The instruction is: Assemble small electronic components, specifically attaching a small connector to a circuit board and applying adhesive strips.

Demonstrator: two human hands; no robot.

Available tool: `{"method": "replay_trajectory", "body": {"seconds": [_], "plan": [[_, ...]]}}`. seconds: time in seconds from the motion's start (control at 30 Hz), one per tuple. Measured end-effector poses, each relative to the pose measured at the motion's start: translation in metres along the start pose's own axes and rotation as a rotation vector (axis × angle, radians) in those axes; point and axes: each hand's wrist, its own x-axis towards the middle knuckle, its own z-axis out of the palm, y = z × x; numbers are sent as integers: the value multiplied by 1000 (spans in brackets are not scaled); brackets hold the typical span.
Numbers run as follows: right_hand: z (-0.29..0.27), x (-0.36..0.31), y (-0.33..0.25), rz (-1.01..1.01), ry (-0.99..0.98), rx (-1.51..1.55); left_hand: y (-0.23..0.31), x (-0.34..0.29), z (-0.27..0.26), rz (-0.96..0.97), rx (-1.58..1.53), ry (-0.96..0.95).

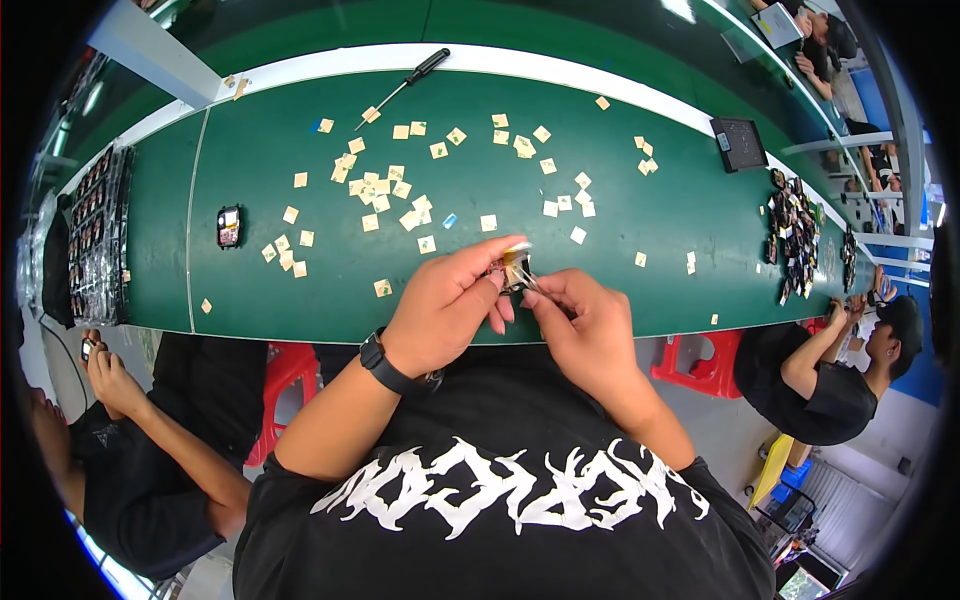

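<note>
My left hand (440, 305) wears a dark wristwatch and pinches a small electronic part (514, 268) with a pale yellowish face, above the near edge of the table. Fingers cover most of the part, so its exact kind does not show. Closed round a pair of metal tweezers (531, 283), my right hand (590, 325) brings the tips against that part. Beyond both hands, many small cream paper squares (427, 244) lie scattered over the green tabletop (600, 300). To the left sits a small watch-like device (229, 227) with a dark case.
A black-handled screwdriver (428, 66) lies by the far edge. At the right are a black tray (739, 144) and a heap of small dark devices (795, 240). Stacked trays of parts (98, 235) stand at the left end. Co-workers sit on both sides; red stools (700, 365) stand below.
</note>
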Motion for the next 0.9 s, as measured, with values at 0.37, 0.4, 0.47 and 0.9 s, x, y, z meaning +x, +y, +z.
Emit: {"method": "replay_trajectory", "body": {"seconds": [0.37, 0.4, 0.47, 0.9], "plan": [[2, -6, 12, 164, 30, 398, -2, 0, 2, 3, -129, 95], [0, -7, 10, 165, 30, 396, -3, 0, 2, 27, -101, 101], [-3, -6, 3, 219, -8, 276, -3, 0, 3, 45, -44, 108], [2, 0, -6, 53, 51, -56, -11, -3, 13, 363, 536, 176]]}}
